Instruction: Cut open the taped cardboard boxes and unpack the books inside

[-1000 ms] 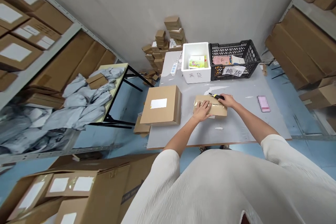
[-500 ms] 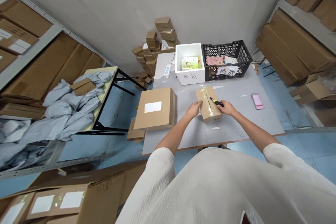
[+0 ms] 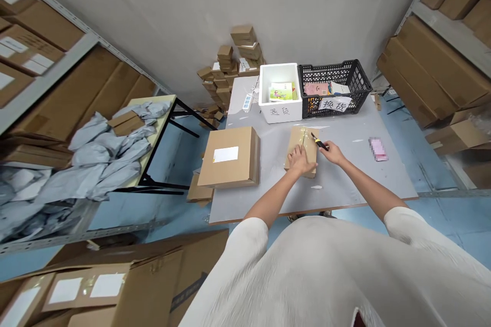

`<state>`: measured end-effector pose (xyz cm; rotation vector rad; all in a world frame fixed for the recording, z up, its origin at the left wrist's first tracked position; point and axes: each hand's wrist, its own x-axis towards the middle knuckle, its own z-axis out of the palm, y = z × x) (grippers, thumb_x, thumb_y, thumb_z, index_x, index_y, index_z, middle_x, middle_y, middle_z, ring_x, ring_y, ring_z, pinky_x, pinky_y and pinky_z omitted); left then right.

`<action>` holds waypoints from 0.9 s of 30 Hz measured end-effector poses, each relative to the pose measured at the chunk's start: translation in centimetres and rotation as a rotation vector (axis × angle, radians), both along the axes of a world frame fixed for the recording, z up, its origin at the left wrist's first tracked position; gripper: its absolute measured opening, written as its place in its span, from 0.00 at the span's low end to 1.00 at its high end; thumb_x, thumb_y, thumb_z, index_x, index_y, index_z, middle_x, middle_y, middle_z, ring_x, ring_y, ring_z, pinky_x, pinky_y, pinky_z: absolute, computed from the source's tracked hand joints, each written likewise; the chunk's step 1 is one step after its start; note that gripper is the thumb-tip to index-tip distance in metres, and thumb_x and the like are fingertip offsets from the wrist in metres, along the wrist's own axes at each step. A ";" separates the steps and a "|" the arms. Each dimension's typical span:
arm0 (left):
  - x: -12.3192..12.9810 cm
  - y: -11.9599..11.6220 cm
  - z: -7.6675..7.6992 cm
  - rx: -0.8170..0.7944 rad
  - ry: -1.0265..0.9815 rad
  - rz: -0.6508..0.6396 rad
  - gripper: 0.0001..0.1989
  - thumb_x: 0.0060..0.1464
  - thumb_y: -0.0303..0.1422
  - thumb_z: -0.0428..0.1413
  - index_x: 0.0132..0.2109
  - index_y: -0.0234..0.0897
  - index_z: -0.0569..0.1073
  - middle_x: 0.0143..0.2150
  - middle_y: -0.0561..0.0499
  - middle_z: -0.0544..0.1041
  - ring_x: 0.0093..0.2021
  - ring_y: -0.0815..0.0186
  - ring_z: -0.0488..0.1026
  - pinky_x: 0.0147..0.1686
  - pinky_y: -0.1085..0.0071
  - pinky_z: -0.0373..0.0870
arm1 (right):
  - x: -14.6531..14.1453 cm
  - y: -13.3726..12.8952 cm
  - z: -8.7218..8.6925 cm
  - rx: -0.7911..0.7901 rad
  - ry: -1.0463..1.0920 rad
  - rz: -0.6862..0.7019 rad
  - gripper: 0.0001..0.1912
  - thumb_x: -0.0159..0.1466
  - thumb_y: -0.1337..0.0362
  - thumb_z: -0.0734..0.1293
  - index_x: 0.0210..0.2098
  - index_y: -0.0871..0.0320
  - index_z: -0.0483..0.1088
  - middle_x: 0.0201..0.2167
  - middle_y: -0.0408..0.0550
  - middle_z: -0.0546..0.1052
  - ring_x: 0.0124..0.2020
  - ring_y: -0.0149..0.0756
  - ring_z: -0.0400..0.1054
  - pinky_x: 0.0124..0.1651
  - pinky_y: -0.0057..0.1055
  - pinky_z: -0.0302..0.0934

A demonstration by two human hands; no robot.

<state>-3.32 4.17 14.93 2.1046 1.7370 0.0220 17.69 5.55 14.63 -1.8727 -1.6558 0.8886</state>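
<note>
A small cardboard box with clear tape along its top lies on the grey table. My left hand rests on the top of this box, its fingers spread flat over the cardboard. In my right hand, closed around its handle, is a black and yellow box cutter. The blade end points up and to the left, near the small box's right edge; whether it touches the cardboard I cannot tell.
Left on the table sits a larger carton. At the back stand a white foam box and a black plastic crate, both holding books. A pink item lies at right. Grey parcels cover a side table.
My left hand has moved from the box's left side onto its top. The box has turned slightly, and the box cutter has shifted to its right edge.
</note>
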 end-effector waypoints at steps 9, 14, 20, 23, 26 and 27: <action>-2.1 1.4 0.3 -0.103 0.092 -0.332 0.60 0.48 0.40 0.71 0.81 0.40 0.49 0.84 0.29 0.48 0.83 0.34 0.46 0.74 0.33 0.53 | 2.2 1.2 -0.4 0.059 0.108 0.000 0.11 0.63 0.55 0.71 0.43 0.51 0.75 0.54 0.52 0.84 0.64 0.52 0.74 0.68 0.51 0.68; -3.4 1.9 2.0 -0.014 0.110 -0.342 0.45 0.55 0.38 0.69 0.75 0.37 0.62 0.75 0.30 0.64 0.76 0.38 0.61 0.71 0.43 0.60 | 2.2 -0.1 -0.3 -0.045 0.204 -0.095 0.12 0.63 0.52 0.72 0.41 0.51 0.72 0.43 0.48 0.85 0.48 0.45 0.81 0.55 0.43 0.75; -1.7 0.7 3.0 0.035 0.053 -0.408 0.37 0.55 0.48 0.72 0.66 0.40 0.72 0.65 0.36 0.73 0.67 0.41 0.70 0.66 0.52 0.66 | 1.9 -2.5 -0.2 -0.278 0.484 -0.110 0.13 0.64 0.57 0.75 0.40 0.52 0.68 0.32 0.46 0.85 0.36 0.40 0.82 0.43 0.34 0.75; -1.4 0.0 2.9 0.028 0.071 -0.437 0.38 0.54 0.45 0.74 0.67 0.41 0.71 0.66 0.38 0.73 0.67 0.43 0.70 0.64 0.55 0.67 | 2.6 -3.5 0.0 -0.321 0.584 -0.132 0.13 0.65 0.58 0.76 0.42 0.53 0.69 0.36 0.49 0.86 0.37 0.39 0.82 0.40 0.31 0.75; -1.2 -0.4 2.7 0.026 0.083 -0.434 0.34 0.57 0.43 0.73 0.65 0.41 0.71 0.65 0.38 0.74 0.67 0.44 0.71 0.66 0.55 0.65 | 4.3 -3.6 0.5 -0.331 0.554 -0.101 0.10 0.67 0.59 0.75 0.44 0.54 0.74 0.40 0.49 0.86 0.36 0.36 0.81 0.38 0.28 0.74; -1.1 -0.4 2.7 0.026 0.091 -0.435 0.32 0.58 0.42 0.73 0.65 0.40 0.72 0.64 0.38 0.75 0.66 0.44 0.72 0.67 0.54 0.63 | 5.0 -3.5 0.8 -0.320 0.509 -0.077 0.08 0.68 0.59 0.74 0.43 0.54 0.75 0.40 0.48 0.86 0.36 0.34 0.80 0.38 0.27 0.74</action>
